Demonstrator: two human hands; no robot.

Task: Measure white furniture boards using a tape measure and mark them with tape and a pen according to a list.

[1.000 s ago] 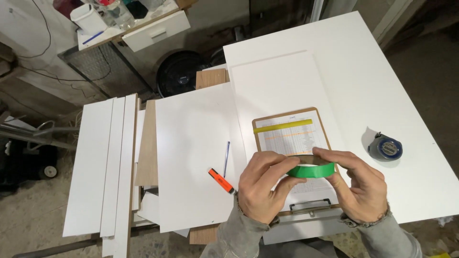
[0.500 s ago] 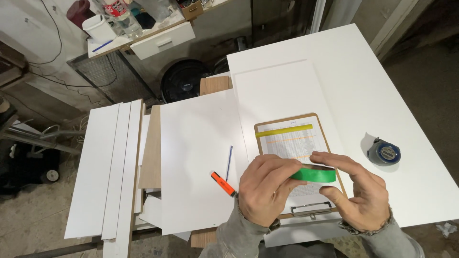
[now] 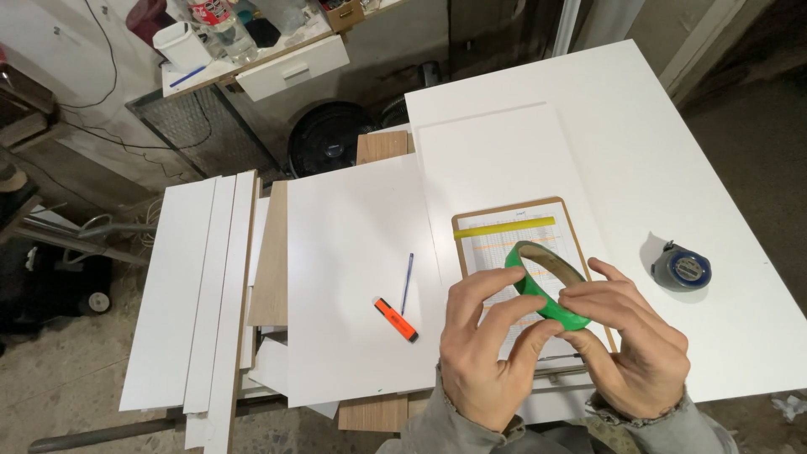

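A: What did the hands hold?

B: One green tape roll [image 3: 546,286]. The left hand [image 3: 487,353] and right hand [image 3: 626,345] both had fingers curled round it, pinching its rim, above one clipboard [image 3: 521,252].

A: What else lay there?

B: One pen [image 3: 407,282], one orange marker [image 3: 396,319], and one tape measure [image 3: 682,267] to the right, all on white boards [image 3: 353,252].
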